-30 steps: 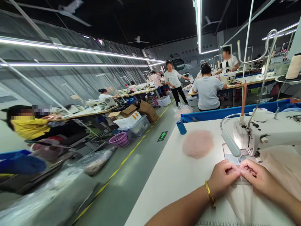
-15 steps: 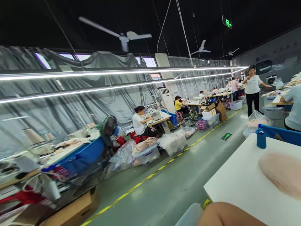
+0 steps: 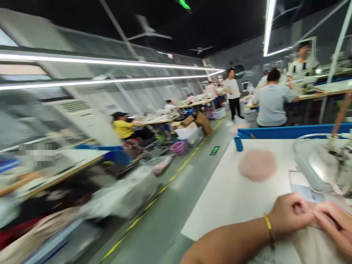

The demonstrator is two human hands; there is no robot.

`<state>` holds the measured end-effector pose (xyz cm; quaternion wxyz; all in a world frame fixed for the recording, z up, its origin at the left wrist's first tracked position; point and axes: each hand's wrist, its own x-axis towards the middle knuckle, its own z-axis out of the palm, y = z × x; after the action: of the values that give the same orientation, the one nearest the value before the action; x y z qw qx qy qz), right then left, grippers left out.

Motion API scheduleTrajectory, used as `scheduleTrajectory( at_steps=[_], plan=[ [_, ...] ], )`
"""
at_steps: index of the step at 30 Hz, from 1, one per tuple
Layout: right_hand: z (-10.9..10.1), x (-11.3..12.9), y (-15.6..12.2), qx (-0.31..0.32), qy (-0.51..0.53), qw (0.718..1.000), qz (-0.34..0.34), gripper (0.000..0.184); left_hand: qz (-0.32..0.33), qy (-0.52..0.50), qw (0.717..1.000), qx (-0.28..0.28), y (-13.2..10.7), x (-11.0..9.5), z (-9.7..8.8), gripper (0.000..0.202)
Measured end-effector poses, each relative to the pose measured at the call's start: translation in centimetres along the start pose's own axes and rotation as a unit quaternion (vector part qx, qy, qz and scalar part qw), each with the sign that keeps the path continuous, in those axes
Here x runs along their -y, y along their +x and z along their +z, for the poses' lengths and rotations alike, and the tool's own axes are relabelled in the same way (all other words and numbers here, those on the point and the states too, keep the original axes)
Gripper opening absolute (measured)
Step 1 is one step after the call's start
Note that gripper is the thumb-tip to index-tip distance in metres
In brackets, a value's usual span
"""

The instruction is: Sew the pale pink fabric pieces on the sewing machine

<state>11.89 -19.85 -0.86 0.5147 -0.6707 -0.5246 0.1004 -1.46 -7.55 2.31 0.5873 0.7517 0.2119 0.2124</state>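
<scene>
My left hand (image 3: 291, 216), with a yellow bracelet at its wrist, is closed with thumb and fingers pinched together over the white table. Right against its fingertips is my right hand (image 3: 332, 222), also closed and partly cut off by the frame edge. A pale beige fabric (image 3: 313, 242) hangs beneath both hands, pinched between their fingers; its edge is blurred. Beyond them stands a sewing machine (image 3: 327, 165), smeared by motion. A flat, rounded pinkish fabric piece (image 3: 257, 165) lies farther up the table, close to a blue thread spool (image 3: 238, 143).
The white tabletop (image 3: 220, 205) borders an aisle with a yellow-black floor line (image 3: 176, 174). Behind the table runs a blue cloth trough (image 3: 297, 131). A seated co-worker (image 3: 273, 101) faces away; another person (image 3: 232, 91) stands in the aisle. Plastic bins and bags line the left.
The view has swung to the right and down. Both hands and the sewing machine have come into sight, where earlier only part of an arm showed.
</scene>
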Motion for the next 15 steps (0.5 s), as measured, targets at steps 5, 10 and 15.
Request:
scheduleTrajectory(
  at_steps=[5,10,15],
  plan=[
    [-3.1,2.4,0.0,0.042,-0.035,0.998,0.019,0.031,-0.014,-0.069,0.996,0.057,0.9,-0.5,-0.6,0.021],
    [-2.7,3.0,0.8,0.041,-0.043,0.998,0.011,0.030,-0.029,-0.061,0.996,0.056,0.6,-1.3,-0.5,0.018],
    [-2.9,3.0,0.6,0.041,-0.038,0.998,0.008,0.029,-0.017,-0.045,0.998,0.033,0.8,-1.7,-0.8,0.017]
  ],
)
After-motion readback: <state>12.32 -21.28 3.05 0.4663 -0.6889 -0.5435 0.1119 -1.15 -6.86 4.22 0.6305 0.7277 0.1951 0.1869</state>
